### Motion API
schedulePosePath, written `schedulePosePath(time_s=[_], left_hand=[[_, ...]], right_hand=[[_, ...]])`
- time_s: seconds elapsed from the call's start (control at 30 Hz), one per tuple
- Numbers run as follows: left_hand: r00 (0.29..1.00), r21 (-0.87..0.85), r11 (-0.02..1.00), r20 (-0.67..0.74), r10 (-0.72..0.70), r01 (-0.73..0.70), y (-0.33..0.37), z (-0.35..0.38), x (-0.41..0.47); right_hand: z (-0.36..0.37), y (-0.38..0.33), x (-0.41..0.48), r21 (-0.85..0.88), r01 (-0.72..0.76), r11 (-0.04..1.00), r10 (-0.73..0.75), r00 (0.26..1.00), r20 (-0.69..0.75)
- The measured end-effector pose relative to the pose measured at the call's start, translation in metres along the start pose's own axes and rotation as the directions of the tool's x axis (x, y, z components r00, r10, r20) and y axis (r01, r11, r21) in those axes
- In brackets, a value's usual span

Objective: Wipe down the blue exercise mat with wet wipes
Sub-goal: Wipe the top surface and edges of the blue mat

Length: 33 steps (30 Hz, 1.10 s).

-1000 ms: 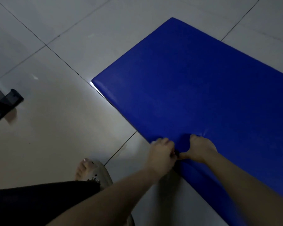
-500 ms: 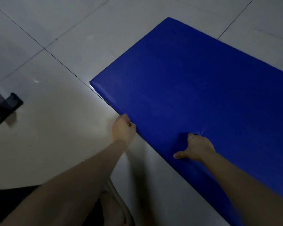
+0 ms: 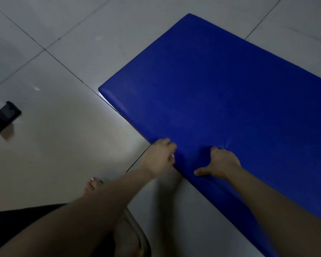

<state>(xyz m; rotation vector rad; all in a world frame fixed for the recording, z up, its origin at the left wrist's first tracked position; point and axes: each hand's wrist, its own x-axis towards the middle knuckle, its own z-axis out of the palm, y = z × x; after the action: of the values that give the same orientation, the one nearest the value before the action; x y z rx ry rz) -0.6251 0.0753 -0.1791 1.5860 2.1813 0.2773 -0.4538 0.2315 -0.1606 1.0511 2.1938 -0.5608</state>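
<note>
Left hand (image 3: 158, 158) has slid back along the blue exercise mat (image 3: 220, 89) edge, beside the right hand (image 3: 221, 163) gripping its bunched cover; the left's curled hold is unclear.

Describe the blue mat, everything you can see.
The blue mat is a thick padded rectangle in a smooth, slightly glossy cover, lying flat on the tiled floor, its right end out of frame. The left hand curls over its near edge; the right hand presses into the top, puckering the cover.
</note>
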Motion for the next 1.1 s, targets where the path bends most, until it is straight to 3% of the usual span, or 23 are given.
schedulePosePath(time_s=[0.13,0.33,0.47,0.6,0.7,0.8,0.87,0.93,1.0,1.03,1.1], left_hand=[[0.890,-0.040,0.918,-0.232,-0.393,0.395,-0.048,-0.028,0.023],[0.820,-0.187,0.849,-0.224,-0.527,0.495,-0.021,-0.012,0.016],[0.873,-0.273,0.876,-0.181,-0.453,0.398,0.032,0.022,-0.006],[0.961,-0.297,0.932,-0.116,-0.249,0.206,0.094,0.061,-0.039],[0.994,-0.236,0.971,-0.089,-0.063,0.041,0.107,0.074,-0.049],[0.994,-0.138,0.985,-0.051,0.097,-0.103,0.087,0.065,-0.043],[0.991,-0.117,0.985,-0.038,0.126,-0.129,0.071,0.055,-0.035],[0.998,-0.181,0.983,-0.060,0.018,-0.028,0.058,0.046,-0.029],[0.970,-0.322,0.932,-0.116,-0.213,0.166,0.046,0.039,-0.024],[0.922,-0.428,0.863,-0.145,-0.359,0.269,0.042,0.035,-0.022],[0.772,-0.663,0.632,-0.126,-0.622,0.401,0.036,0.034,-0.017]], right_hand=[[0.002,0.002,0.000,0.000,0.011,1.000,-0.011,1.000,-0.005],[0.003,0.004,-0.004,0.027,0.020,0.999,-0.019,1.000,-0.020],[0.009,0.007,-0.012,0.052,0.021,0.998,-0.018,0.997,-0.071],[0.033,0.020,-0.038,0.199,0.158,0.967,-0.105,0.962,-0.252],[0.053,0.036,-0.071,0.079,0.140,0.987,-0.103,0.928,-0.357],[0.072,0.063,-0.101,-0.083,-0.039,0.996,0.018,0.970,-0.244],[0.083,0.076,-0.113,-0.195,-0.087,0.977,0.053,0.983,-0.174],[0.087,0.075,-0.117,-0.277,-0.094,0.956,0.057,0.989,-0.139],[0.087,0.065,-0.116,-0.317,-0.103,0.943,0.057,0.987,-0.152],[0.087,0.061,-0.115,-0.318,-0.108,0.942,0.057,0.985,-0.165],[0.088,0.060,-0.114,-0.292,-0.111,0.950,0.054,0.979,-0.196]])
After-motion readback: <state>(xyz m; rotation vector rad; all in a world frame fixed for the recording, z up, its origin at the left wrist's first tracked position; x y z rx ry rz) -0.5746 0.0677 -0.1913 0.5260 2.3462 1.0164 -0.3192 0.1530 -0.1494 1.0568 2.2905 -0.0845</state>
